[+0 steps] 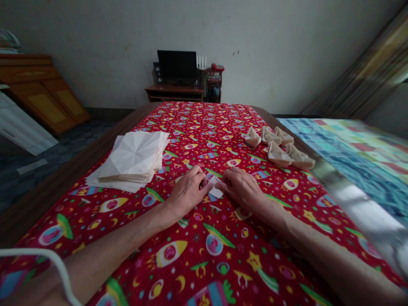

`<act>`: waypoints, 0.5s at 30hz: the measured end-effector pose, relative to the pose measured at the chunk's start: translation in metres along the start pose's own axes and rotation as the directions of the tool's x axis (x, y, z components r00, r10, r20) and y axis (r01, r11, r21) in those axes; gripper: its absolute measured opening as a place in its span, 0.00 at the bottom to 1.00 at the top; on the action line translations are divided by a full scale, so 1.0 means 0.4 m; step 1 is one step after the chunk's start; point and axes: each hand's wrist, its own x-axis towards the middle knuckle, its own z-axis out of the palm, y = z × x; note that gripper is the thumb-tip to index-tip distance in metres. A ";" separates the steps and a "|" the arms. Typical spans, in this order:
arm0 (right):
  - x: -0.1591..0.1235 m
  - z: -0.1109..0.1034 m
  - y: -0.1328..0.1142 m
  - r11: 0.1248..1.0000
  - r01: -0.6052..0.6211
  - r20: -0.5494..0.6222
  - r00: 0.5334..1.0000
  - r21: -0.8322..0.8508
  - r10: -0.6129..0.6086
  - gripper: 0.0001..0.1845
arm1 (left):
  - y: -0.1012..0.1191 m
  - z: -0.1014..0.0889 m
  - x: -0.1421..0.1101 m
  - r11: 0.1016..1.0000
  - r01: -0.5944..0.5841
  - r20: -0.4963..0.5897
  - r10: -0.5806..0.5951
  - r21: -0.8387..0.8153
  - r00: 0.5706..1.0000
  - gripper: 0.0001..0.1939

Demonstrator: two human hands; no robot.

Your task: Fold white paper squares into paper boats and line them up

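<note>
Through the head camera I see my left hand (188,193) and my right hand (242,189) resting palm down on the tabletop, close together, with a small folded piece of white paper (216,187) between them. Both hands are partly closed, their fingers curved down against its edges, though I cannot tell whether they are actually pinching it. The tabletop is covered by a red cloth (197,127) printed with rockets and stars, and its wooden edge (63,178) runs along the left side.

Left of my hands lies a stack of creased white paper sheets (134,159), with looser sheets fanned beneath it. Ahead and to the right sit five folded paper boats (277,146), grouped near the far edge. A white cable (41,255) crosses my left forearm at the bottom corner. To the right is a blue-and-green checked bedcover (350,170). Against the far wall, a low wooden desk (174,91) carries a black monitor (177,63), speakers (157,73) and a red telephone (217,67).
</note>
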 end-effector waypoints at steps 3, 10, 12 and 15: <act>0.007 -0.003 0.002 0.999 -0.045 0.058 0.997 -0.014 0.046 0.15 | -0.006 -0.008 0.005 1.000 -0.005 0.014 0.005 0.011 1.000 0.11; 0.015 -0.034 0.010 0.989 -0.148 0.188 0.971 -0.004 0.146 0.12 | -0.014 -0.031 0.005 0.998 0.028 0.037 -0.031 0.059 0.999 0.11; 0.010 -0.036 0.015 0.987 -0.161 0.194 0.969 0.019 0.155 0.11 | -0.016 -0.028 0.000 0.998 0.015 0.027 -0.017 0.063 1.000 0.11; -0.002 -0.030 0.018 0.981 -0.179 0.165 0.972 0.072 0.165 0.10 | -0.023 -0.019 -0.009 0.997 -0.023 -0.015 0.024 0.077 1.000 0.10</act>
